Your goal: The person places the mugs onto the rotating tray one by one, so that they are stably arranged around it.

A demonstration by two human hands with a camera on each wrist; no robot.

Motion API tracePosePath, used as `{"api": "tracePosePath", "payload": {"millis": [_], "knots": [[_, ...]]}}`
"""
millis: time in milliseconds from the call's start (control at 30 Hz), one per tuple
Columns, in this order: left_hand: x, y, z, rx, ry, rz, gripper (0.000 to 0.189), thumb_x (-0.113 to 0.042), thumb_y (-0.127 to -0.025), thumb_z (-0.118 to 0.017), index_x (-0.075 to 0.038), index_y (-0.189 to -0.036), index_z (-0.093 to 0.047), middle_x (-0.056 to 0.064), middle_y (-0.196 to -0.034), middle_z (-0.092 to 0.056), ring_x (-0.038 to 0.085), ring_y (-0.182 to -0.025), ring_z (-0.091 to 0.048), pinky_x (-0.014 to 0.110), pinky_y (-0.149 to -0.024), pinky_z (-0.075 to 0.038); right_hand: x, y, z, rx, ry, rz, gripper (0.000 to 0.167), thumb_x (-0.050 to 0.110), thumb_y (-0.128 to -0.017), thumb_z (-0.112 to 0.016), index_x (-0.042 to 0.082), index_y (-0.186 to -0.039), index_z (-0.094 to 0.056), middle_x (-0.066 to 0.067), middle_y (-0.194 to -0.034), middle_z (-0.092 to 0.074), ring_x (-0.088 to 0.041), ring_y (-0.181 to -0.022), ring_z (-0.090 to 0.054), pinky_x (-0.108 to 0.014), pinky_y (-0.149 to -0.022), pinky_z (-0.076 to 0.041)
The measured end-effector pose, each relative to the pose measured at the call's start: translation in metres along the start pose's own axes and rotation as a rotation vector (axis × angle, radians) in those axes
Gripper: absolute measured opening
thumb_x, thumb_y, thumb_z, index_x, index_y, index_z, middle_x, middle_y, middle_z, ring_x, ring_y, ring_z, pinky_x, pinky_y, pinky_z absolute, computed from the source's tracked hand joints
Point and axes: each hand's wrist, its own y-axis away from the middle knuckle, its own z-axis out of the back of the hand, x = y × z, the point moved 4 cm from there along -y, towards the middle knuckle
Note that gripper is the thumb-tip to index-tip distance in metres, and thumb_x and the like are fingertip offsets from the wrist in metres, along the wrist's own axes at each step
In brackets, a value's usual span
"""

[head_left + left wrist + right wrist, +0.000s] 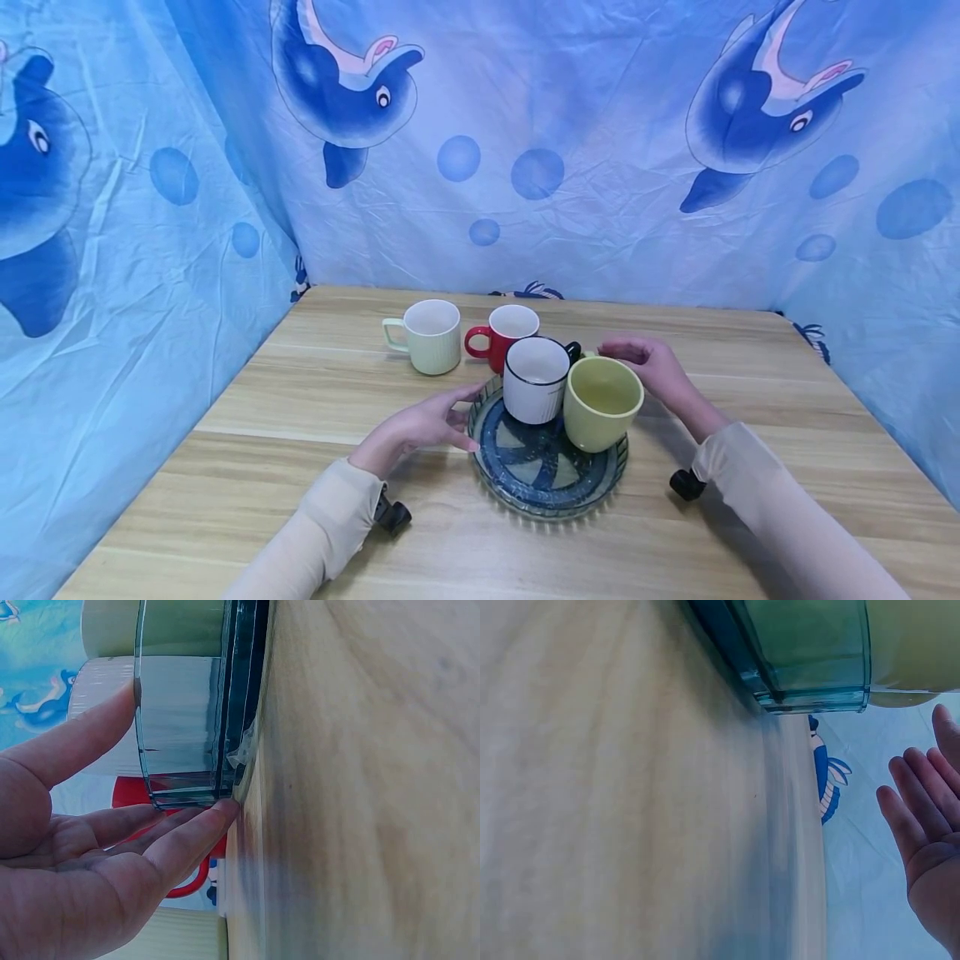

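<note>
A clear bluish glass dish [551, 496] with a ribbed rim bears a white mug [532, 400] with black rim and handle and a yellow mug [600, 417]. At the dish's left edge is my left hand [427, 425], its thumb tip at the rim. The left wrist view shows its extended fingers [191, 832] along the glass wall, low by the table. Behind and right of the yellow mug, my right hand [648, 360] is raised. In the right wrist view its fingers [915, 799] are spread fairly straight, apart from the dish, with nothing in them.
Behind the dish stands a red mug [497, 348], its handle pointing left. A pale green mug [433, 342] is left of that. Everything stands on a wooden table [300, 417]. Blue dolphin-print cloth [585, 233] hangs behind and at both sides.
</note>
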Motion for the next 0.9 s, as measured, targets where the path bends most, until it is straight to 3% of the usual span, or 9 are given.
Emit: {"api": "tracePosePath", "payload": {"millis": [333,600,733,900], "knots": [[0.000,-0.001,0.001,0.007,-0.015,-0.014,0.095,0.006,-0.077,-0.074,-0.015,-0.155,-0.024,0.020,-0.159,-0.025,0.046,-0.140,-0.035,0.051,-0.110,-0.041,-0.009,0.020,0.010,0.002,0.097,-0.008,0.037,0.000,-0.092,-0.059,-0.012,-0.126,-0.056,-0.032,-0.126,-0.059,0.018,-0.094,-0.057,-0.006,-0.084,-0.049],[0.000,-0.001,0.001,0.011,-0.017,-0.028,0.095,0.007,-0.077,-0.074,-0.013,-0.155,-0.023,0.022,-0.158,-0.026,0.046,-0.139,-0.034,0.050,-0.110,-0.041,-0.009,0.036,0.015,0.053,0.145,0.003,0.035,0.000,-0.091,-0.060,-0.014,-0.123,-0.057,-0.033,-0.119,-0.062,0.014,-0.089,-0.059,-0.012,-0.079,-0.054],[0.001,-0.002,0.001,0.003,-0.014,-0.015,0.095,0.006,-0.077,-0.074,-0.015,-0.155,-0.024,0.020,-0.158,-0.026,0.046,-0.140,-0.035,0.050,-0.110,-0.042,-0.012,0.044,0.015,0.132,0.152,-0.008,0.036,0.005,-0.092,-0.061,-0.011,-0.124,-0.058,-0.030,-0.121,-0.063,0.013,-0.094,-0.059,-0.014,-0.084,-0.053],[0.001,-0.002,0.001,-0.001,-0.007,-0.002,0.097,0.005,-0.075,-0.076,-0.017,-0.155,-0.024,0.019,-0.160,-0.023,0.044,-0.140,-0.035,0.050,-0.109,-0.042,-0.013,0.054,0.011,0.297,0.119,0.014,0.038,0.009,-0.092,-0.062,-0.011,-0.124,-0.058,-0.029,-0.118,-0.064,0.008,-0.097,-0.062,-0.016,-0.087,-0.053]]}}
